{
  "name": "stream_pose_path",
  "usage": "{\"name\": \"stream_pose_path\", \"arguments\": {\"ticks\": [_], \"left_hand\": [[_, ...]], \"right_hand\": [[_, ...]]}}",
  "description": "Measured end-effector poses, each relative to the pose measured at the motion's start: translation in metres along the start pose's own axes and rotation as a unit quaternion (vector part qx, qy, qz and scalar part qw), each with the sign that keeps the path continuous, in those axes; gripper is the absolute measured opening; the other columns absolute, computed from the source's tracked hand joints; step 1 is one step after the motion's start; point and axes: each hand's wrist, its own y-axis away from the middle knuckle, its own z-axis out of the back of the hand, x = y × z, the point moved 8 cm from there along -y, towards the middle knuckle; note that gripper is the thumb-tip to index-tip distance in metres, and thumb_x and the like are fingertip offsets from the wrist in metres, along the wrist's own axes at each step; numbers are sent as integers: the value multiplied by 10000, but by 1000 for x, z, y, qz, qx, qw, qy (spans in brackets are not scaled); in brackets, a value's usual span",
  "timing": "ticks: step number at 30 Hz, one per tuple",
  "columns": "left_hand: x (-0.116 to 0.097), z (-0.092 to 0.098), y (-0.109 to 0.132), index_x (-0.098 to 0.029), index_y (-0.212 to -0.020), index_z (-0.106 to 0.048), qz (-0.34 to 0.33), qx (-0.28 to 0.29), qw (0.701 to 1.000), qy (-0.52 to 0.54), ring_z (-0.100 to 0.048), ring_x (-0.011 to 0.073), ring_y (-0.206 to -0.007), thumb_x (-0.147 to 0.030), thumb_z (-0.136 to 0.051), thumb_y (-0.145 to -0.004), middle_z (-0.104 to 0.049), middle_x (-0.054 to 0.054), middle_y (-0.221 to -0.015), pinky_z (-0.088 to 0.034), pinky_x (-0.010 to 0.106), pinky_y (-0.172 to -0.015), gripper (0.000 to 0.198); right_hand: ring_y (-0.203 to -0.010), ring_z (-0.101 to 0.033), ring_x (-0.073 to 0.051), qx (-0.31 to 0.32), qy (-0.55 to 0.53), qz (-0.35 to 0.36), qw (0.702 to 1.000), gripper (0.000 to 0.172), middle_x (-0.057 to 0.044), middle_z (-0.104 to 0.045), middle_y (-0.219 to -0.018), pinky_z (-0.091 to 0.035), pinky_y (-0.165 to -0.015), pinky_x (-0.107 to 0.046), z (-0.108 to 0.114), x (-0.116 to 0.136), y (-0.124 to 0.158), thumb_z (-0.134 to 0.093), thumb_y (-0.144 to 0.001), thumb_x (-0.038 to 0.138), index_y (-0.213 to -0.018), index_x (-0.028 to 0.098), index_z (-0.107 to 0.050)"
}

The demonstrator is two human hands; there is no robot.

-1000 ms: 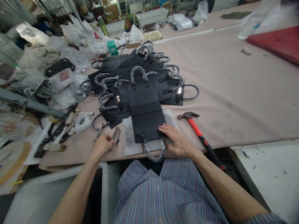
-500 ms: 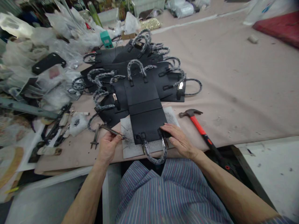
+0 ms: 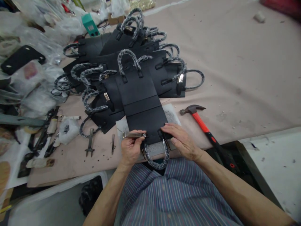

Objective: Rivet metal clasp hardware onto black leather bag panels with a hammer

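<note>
Positioning slim metal punch tool point(image 3: 134, 135) w/ left hand point(image 3: 130, 149) gripping it; right hand point(image 3: 180, 141) flat, pinning black leather bag panel point(image 3: 145, 121); next likely needs red-handled hammer point(image 3: 202, 124).

Two hands are in view, the left hand point(image 3: 130, 147) and the right hand point(image 3: 181, 141). One metal punch tool point(image 3: 134, 135) sits in the left one. One black bag panel point(image 3: 144, 108) lies on one grey pad point(image 3: 172, 116). Behind it is one overlapping heap of further black bag panels point(image 3: 127, 53); their exact number cannot be told. One red-handled hammer point(image 3: 204, 128) lies on the counter point(image 3: 235, 69). Two loose metal tools point(image 3: 90, 146) lie left of the pad. One teal box point(image 3: 89, 24) stands at the back.
</note>
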Motion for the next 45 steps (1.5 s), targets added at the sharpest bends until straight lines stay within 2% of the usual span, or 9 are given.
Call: {"name": "stream_pose_path", "arguments": {"ticks": [8, 20, 24, 31, 37, 39, 41, 43, 45], "left_hand": [[7, -1, 5, -169, -971, -702, -13, -9, 1000, -6, -760, 231, -973, -245, -697, -901, -783, 84, -1013, -607, 404, -951, 104], [-9, -3, 2, -177, -967, -742, -48, 1, 997, -68, -753, 211, -957, -217, -690, -909, -788, 69, -1002, -599, 396, -959, 87], [-10, -6, 3, -179, -985, -735, -79, 7, 993, -87, -751, 212, -968, -201, -684, -916, -784, 68, -1006, -597, 395, -959, 89], [-25, -17, 4, -178, -1024, -704, -180, 21, 970, -161, -737, 200, -993, -154, -632, -925, -772, 64, -1012, -600, 367, -940, 125], [-28, -26, 1, -183, -1042, -656, -181, 51, 965, -183, -729, 202, -1001, -162, -594, -930, -762, 73, -1035, -592, 372, -938, 129], [-26, -27, 0, -186, -1040, -656, -158, 55, 969, -183, -728, 207, -1008, -169, -590, -926, -761, 74, -1032, -588, 375, -941, 132], [-25, -27, -1, -187, -1033, -658, -138, 59, 974, -170, -728, 205, -1005, -162, -591, -915, -761, 70, -1026, -586, 365, -936, 138], [-24, -27, -1, -190, -1027, -657, -125, 60, 979, -149, -730, 202, -994, -150, -597, -900, -763, 65, -1020, -583, 354, -933, 146], [-24, -27, -1, -193, -1021, -657, -118, 58, 982, -134, -731, 198, -978, -144, -600, -889, -763, 60, -1010, -580, 345, -931, 152]], "right_hand": [[-1422, -459, -297, 12, 6, -6, 1000, 483, -101, -614, -1417, -401, -1160, -597, -1, 1, -1, -398, -987, 254, -1456, 224, -508], [-1406, -471, -300, 11, 10, -7, 1000, 476, -104, -621, -1403, -408, -1150, -594, -1, 2, -2, -420, -973, 247, -1438, 218, -516], [-1405, -471, -302, 11, 12, -7, 1000, 477, -107, -621, -1400, -411, -1148, -596, 0, 3, -3, -422, -968, 251, -1432, 215, -523], [-1397, -480, -303, 4, 10, -11, 1000, 459, -116, -635, -1382, -417, -1145, -593, 3, 4, -4, -422, -963, 248, -1400, 196, -554], [-1377, -509, -290, -9, -25, -20, 999, 453, -107, -631, -1387, -431, -1142, -574, 5, 5, -3, -471, -963, 283, -1407, 232, -546], [-1338, -545, -281, -37, -33, -29, 998, 455, -111, -625, -1389, -457, -1123, -552, 15, 3, -3, -498, -954, 282, -1405, 243, -543], [-1281, -581, -289, -99, 6, -48, 994, 428, -126, -644, -1342, -470, -1103, -545, 38, -1, 0, -515, -942, 264, -1364, 232, -572], [-1227, -600, -314, -167, 95, -83, 978, 388, -141, -670, -1266, -461, -1090, -560, 68, -10, 8, -518, -929, 242, -1305, 215, -609], [-1209, -593, -341, -195, 200, -134, 951, 376, -161, -669, -1245, -442, -1083, -570, 96, -22, 20, -515, -919, 236, -1277, 193, -622]]}}
